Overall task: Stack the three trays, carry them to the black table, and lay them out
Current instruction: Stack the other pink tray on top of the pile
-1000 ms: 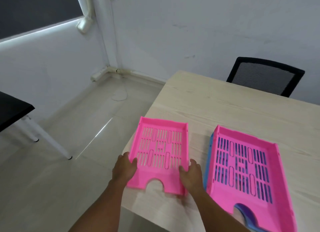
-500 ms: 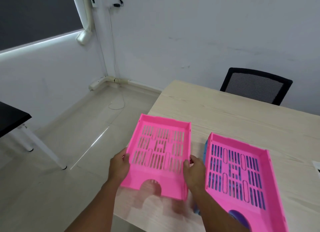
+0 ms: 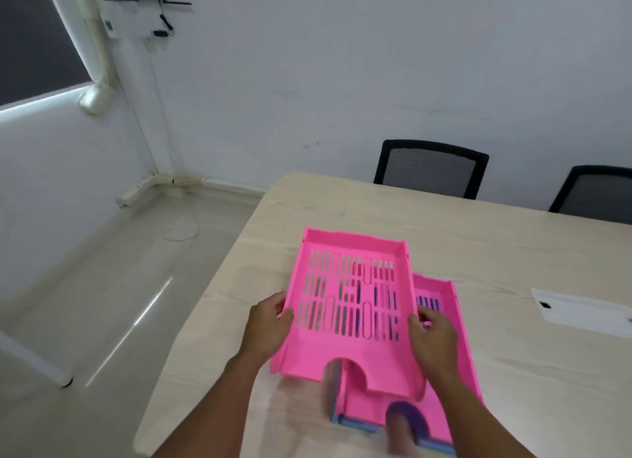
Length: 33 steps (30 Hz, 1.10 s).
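Note:
I hold a pink slotted tray in the air, tilted, over the light wooden table. My left hand grips its left wall and my right hand grips its right wall. Under it and a little to the right lies a second pink tray, nested on a blue tray of which only the near edge shows. The held tray overlaps most of those two and hides them.
Two black mesh chairs stand behind the table against the white wall. A white sheet lies on the table at the right. A white table leg stands on the shiny floor at the left.
Both hands lifted the pink tray off the table and moved it right, from beside the pink-and-blue pair to above it. The view also swung right.

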Each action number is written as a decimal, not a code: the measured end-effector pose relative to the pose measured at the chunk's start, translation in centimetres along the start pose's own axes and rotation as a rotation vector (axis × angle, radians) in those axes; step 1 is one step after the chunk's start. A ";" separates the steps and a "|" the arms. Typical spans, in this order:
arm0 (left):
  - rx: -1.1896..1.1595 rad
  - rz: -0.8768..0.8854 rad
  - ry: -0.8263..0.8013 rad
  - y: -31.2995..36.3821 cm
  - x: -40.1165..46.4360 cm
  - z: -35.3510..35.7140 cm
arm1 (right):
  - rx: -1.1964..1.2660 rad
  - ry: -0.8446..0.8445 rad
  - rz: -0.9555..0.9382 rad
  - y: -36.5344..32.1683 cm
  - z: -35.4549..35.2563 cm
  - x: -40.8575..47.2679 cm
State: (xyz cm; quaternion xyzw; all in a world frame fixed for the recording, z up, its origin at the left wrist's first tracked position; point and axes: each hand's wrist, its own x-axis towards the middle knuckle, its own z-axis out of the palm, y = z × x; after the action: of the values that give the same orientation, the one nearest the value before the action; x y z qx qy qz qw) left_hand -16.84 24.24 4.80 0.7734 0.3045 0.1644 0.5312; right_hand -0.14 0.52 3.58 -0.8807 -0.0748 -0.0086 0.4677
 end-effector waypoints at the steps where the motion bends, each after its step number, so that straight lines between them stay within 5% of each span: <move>1: -0.026 0.003 -0.030 0.4 -0.1 1.2 | -0.002 0.015 0.023 0.7 -1.4 0.3; 10: -0.054 -0.020 -0.118 2.0 -2.0 9.2 | -0.062 0.034 0.079 5.4 -9.2 -0.1; 33: -0.021 -0.041 -0.096 2.1 -2.7 10.6 | -0.052 -0.028 0.165 6.7 -9.0 -0.2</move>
State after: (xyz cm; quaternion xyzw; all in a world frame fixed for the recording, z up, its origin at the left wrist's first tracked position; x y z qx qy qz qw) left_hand -12.14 14.34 2.88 0.7683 0.2926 0.1195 0.5566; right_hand 1.09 -10.63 3.06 -0.8957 -0.0082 0.0405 0.4427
